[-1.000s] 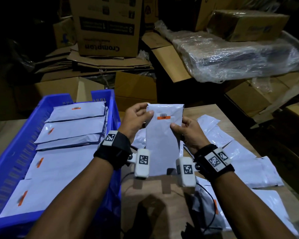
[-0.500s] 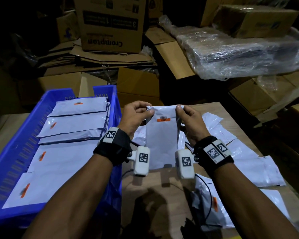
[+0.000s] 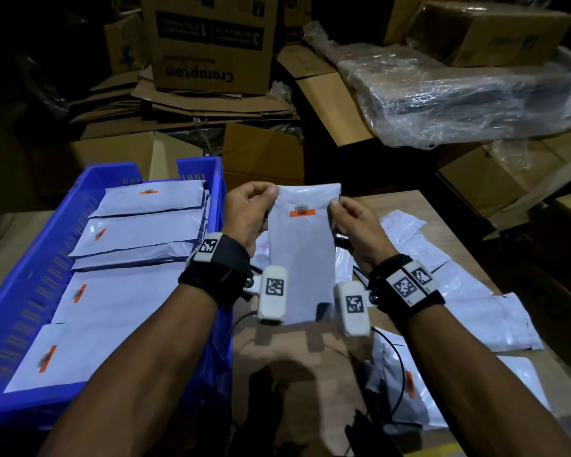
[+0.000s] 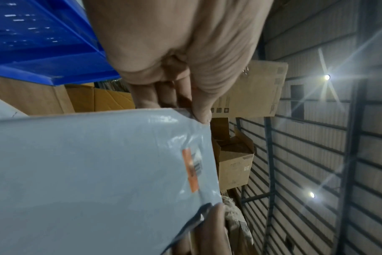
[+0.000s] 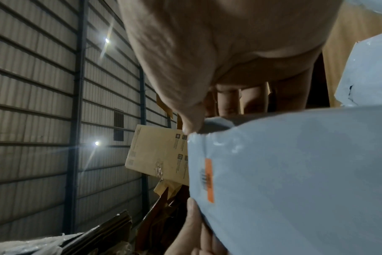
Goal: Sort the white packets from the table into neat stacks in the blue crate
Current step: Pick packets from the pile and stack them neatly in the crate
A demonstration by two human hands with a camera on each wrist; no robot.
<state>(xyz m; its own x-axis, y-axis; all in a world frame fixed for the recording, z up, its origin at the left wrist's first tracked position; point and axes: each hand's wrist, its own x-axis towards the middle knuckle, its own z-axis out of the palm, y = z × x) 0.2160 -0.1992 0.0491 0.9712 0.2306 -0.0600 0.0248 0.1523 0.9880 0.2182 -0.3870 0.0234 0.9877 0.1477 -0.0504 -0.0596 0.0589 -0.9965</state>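
Both hands hold one white packet (image 3: 302,252) with an orange label upright above the table. My left hand (image 3: 254,206) pinches its top left corner, and my right hand (image 3: 346,219) pinches its top right edge. The left wrist view shows the packet (image 4: 98,172) under the thumb; the right wrist view shows the same packet (image 5: 294,172). The blue crate (image 3: 23,275) stands to the left with several white packets (image 3: 139,232) lying flat in it. More loose packets (image 3: 475,311) lie on the table at the right.
The wooden table (image 3: 310,374) runs under my arms. Cardboard boxes (image 3: 211,41) and flattened cardboard pile up behind. A plastic-wrapped bundle (image 3: 459,94) lies at the back right. A black cable (image 3: 399,384) crosses the packets near my right forearm.
The packet stays in both hands. My right hand slid up its right edge to the top, and the top edge has been straightened flat.
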